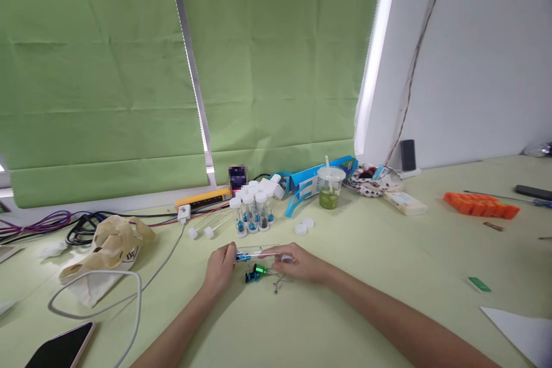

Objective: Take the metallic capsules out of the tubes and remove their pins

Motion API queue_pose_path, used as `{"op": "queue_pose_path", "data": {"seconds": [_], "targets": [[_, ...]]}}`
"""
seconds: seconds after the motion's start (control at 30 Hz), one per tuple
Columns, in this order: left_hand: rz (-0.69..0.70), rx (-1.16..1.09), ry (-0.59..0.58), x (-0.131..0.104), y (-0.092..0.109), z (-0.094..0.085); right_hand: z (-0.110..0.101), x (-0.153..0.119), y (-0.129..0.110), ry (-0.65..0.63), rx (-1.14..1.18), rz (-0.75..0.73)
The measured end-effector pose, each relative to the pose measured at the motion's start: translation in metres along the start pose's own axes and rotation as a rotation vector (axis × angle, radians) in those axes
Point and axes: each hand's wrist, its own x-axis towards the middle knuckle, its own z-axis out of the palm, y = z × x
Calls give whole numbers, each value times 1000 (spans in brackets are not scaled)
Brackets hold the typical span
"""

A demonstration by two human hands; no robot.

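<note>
My left hand is closed around the left end of a clear plastic tube lying sideways just above the table. Blue metallic parts show inside the tube near that hand. My right hand has its fingers at the tube's right end, with a white cap at the fingertips; whether the cap is on the tube I cannot tell. Below the tube lie a green and blue metallic piece and small thin metal bits. Behind my hands, several capped clear tubes holding blue parts stand upright in a cluster.
Loose white caps and capped tubes lie near the cluster. A cup of green drink stands behind to the right. Left are a cloth bag, a white cable and a phone; an orange holder lies right.
</note>
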Motion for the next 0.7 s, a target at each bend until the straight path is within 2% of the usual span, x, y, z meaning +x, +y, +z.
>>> {"op": "queue_pose_path", "data": {"seconds": [0.2,0.43,0.7], "targets": [[-11,-1,22,3,-3,-1,1,2,1,21,-30,0],[-40,0,35,8,-11,-1,2,1,4,143,-90,-12],[-54,6,29,9,-9,-4,3,3,13,214,-186,-99]]}}
